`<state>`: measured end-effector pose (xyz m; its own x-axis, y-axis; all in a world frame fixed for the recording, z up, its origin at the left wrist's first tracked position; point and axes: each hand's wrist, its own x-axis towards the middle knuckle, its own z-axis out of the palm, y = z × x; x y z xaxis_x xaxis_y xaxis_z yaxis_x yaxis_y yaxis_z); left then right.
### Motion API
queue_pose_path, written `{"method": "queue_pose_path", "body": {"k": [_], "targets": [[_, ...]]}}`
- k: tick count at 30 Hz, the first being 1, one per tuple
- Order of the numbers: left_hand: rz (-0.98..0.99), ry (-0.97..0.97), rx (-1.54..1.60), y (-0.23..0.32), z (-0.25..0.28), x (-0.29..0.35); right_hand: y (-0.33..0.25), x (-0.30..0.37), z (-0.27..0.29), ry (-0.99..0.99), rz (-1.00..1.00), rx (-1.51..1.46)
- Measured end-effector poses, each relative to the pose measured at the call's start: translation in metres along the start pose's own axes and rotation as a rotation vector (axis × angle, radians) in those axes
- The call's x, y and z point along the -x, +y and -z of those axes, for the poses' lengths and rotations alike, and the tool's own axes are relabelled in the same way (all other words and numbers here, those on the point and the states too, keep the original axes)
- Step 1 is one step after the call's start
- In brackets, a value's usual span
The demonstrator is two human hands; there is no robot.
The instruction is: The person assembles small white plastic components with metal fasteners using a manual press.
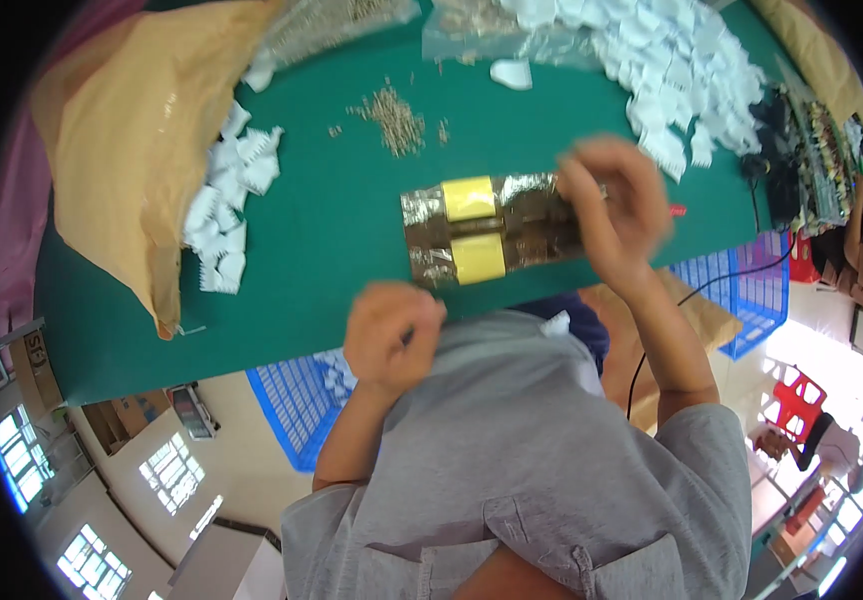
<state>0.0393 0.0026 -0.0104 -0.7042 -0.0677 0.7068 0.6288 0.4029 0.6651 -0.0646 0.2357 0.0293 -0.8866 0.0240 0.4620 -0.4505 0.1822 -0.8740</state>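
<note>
A flat dark brown block point(534, 240) in shiny clear wrap lies near the table's front edge, with two yellow pads point(479, 259) on its left part. Over its right end is my right hand point(620, 205), thumb and forefinger brought together in a loop. My left hand point(389, 335) hovers at the front edge, just left of the block and apart from it, fingers curled in. Both hands are slightly smeared by motion; anything small in their fingertips is hidden. Beyond the block lies a loose heap of small brownish bits point(393, 121).
White packets spill from a big tan paper bag point(137, 140) at left. A large pile of white packets point(687, 75) covers the back right, near one loose packet point(512, 74) and clear plastic bags point(337, 28). Blue baskets point(295, 412) stand below the green table point(322, 220); a black cable point(687, 298) hangs right.
</note>
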Motion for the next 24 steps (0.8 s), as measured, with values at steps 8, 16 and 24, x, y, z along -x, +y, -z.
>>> {"method": "queue_pose_path", "body": {"k": [8,16,24], "targets": [[0.744,-0.825,0.093,-0.016,-0.005,0.108,0.09,0.198,0.08,-0.075,-0.197,0.375],[0.791,-0.762,0.304,-0.05,-0.049,0.132,0.145,0.224,0.08,-0.544,-0.966,0.649],[0.873,-0.974,0.227,-0.017,-0.052,0.097,0.132,0.246,0.063,-0.617,-0.742,0.949]]}}
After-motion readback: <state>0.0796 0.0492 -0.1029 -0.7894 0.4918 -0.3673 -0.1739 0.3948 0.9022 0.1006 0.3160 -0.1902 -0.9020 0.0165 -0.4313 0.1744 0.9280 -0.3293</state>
